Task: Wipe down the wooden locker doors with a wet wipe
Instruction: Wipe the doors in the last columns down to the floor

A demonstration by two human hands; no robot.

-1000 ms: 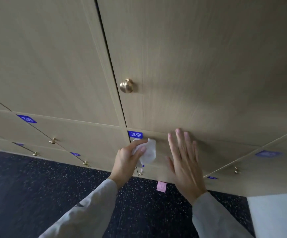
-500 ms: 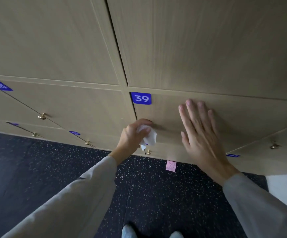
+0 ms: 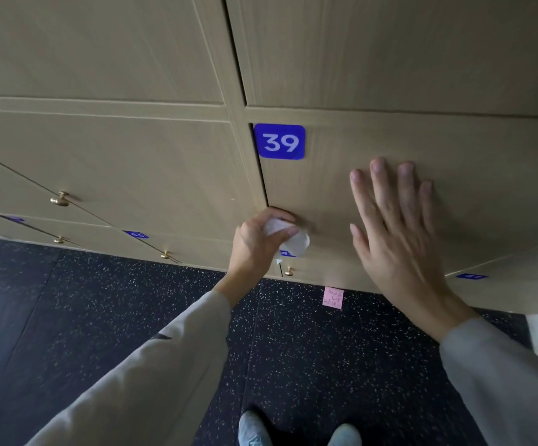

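Note:
Light wooden locker door 39 (image 3: 454,162) fills the right half of the view, with a blue number plate (image 3: 279,141) at its upper left corner. My left hand (image 3: 258,244) grips a crumpled white wet wipe (image 3: 288,238) against the door's lower left part, close to the gap at its left edge. My right hand (image 3: 396,226) lies flat on the same door with fingers straight and spread, to the right of the wipe.
More wooden doors with brass knobs (image 3: 60,199) run to the left and below. A pink sticky note (image 3: 333,297) hangs at the bottom edge of the lockers. Dark speckled floor (image 3: 100,317) and my shoes (image 3: 253,429) are below.
The view has tilted down, so door 39 sits higher in the frame. My left hand with the wipe has slid down the door from beside the number plate. My right hand stays flat on the door.

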